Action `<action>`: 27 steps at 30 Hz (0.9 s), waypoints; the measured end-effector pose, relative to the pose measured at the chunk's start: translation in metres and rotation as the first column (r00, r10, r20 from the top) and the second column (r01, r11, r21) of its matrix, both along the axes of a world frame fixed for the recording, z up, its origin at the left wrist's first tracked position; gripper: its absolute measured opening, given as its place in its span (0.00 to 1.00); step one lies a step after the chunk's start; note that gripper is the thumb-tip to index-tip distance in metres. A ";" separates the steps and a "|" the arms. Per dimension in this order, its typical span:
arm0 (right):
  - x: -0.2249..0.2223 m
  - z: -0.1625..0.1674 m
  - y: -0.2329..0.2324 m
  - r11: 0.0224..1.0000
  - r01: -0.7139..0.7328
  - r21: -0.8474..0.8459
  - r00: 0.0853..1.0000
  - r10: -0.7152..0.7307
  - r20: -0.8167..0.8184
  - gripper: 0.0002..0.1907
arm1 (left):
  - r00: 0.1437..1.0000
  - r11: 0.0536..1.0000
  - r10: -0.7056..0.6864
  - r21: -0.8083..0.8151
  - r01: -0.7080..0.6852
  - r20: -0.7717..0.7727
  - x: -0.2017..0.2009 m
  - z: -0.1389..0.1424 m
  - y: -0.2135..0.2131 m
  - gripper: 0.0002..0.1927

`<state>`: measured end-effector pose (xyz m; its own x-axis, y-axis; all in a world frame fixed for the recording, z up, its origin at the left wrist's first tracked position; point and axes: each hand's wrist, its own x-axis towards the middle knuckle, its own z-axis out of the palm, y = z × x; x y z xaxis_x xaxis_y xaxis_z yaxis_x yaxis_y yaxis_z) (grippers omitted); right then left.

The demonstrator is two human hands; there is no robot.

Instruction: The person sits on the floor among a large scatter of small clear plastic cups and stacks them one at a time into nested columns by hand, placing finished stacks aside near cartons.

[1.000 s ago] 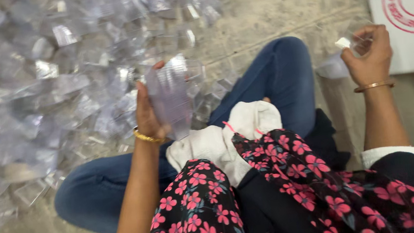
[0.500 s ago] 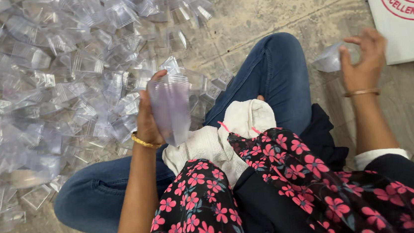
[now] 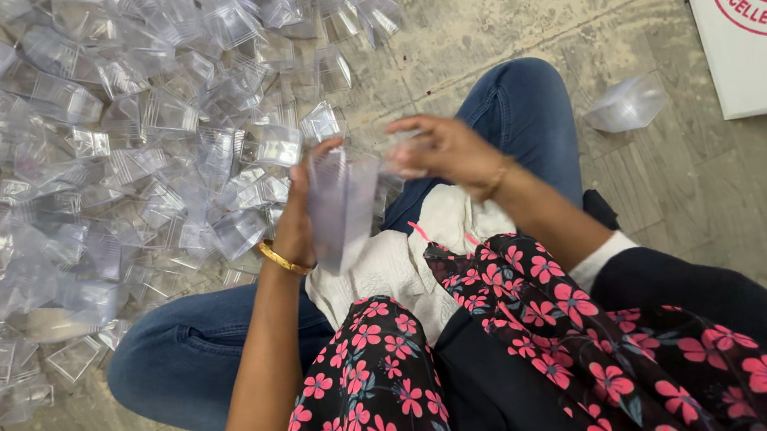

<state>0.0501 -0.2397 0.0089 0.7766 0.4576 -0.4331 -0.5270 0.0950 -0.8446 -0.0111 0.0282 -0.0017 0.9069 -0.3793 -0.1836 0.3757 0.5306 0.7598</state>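
My left hand (image 3: 297, 228), with a gold bangle at the wrist, grips a stack of clear plastic containers (image 3: 341, 205) upright over my lap. My right hand (image 3: 447, 150) is just right of the stack's top, its fingers reaching toward it. A small blurred clear plastic piece (image 3: 397, 161) seems pinched at its fingertips. A single clear container (image 3: 623, 104) lies apart on the floor to the right.
A big heap of clear plastic containers (image 3: 118, 146) covers the floor on the left and at the top. A white board with a red round mark (image 3: 745, 17) lies at the top right. My crossed legs in blue jeans (image 3: 522, 106) rest on the stone floor.
My right hand has swung from the far right, beside the white board, to the stack in my left hand. The single clear container stays on the floor there.
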 end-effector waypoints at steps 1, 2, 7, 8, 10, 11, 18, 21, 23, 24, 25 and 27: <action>0.001 0.001 -0.018 0.999 0.046 -0.015 0.998 -0.046 0.047 0.26 | 1.000 1.000 0.015 -0.007 -0.016 -0.017 0.001 -0.003 0.001 0.38; 0.002 0.002 -0.038 0.995 0.095 -0.028 0.991 -0.092 0.095 0.25 | 0.997 0.998 0.059 -0.025 -0.060 -0.054 0.003 -0.007 0.002 0.37; -0.001 0.022 -0.182 0.870 0.493 -0.019 0.741 -0.409 0.533 0.22 | 0.943 0.945 0.323 0.085 -0.317 -0.073 0.012 -0.020 0.016 0.34; -0.009 0.026 -0.212 0.813 0.573 -0.103 0.660 -0.382 0.647 0.23 | 0.937 0.940 0.335 0.099 -0.326 -0.099 0.012 -0.021 0.018 0.33; -0.023 0.034 -0.268 0.613 0.726 -0.314 0.547 -0.237 0.803 0.25 | 0.916 0.926 0.370 0.141 -0.351 -0.152 0.011 -0.019 0.023 0.33; -0.031 0.031 -0.287 0.554 0.756 -0.349 0.543 -0.231 0.807 0.24 | 0.915 0.926 0.368 0.155 -0.345 -0.163 0.011 -0.017 0.024 0.33; -0.066 -0.015 -0.330 0.332 0.755 -0.565 0.558 0.127 0.820 0.14 | 0.900 0.939 0.340 0.150 -0.309 -0.274 0.006 -0.003 0.022 0.34; -0.069 -0.008 -0.325 0.255 0.807 -0.532 0.521 0.115 0.846 0.11 | 0.886 0.926 0.370 0.180 -0.331 -0.278 0.005 -0.006 0.024 0.33; -0.061 0.006 -0.316 0.218 0.843 -0.492 0.485 0.090 0.870 0.09 | 0.889 0.917 0.392 0.182 -0.356 -0.235 0.008 -0.012 0.027 0.33; -0.054 0.014 -0.309 0.206 0.849 -0.487 0.484 0.067 0.872 0.08 | 0.897 0.914 0.399 0.162 -0.371 -0.193 0.011 -0.016 0.027 0.32; -0.045 0.018 -0.296 0.197 0.854 -0.482 0.483 0.045 0.874 0.08 | 0.901 0.910 0.408 0.143 -0.388 -0.151 0.013 -0.020 0.029 0.32; -0.022 0.020 -0.258 0.227 0.871 -0.436 0.389 0.223 0.894 0.07 | 0.884 0.892 0.449 0.130 -0.433 -0.133 0.015 -0.026 0.033 0.31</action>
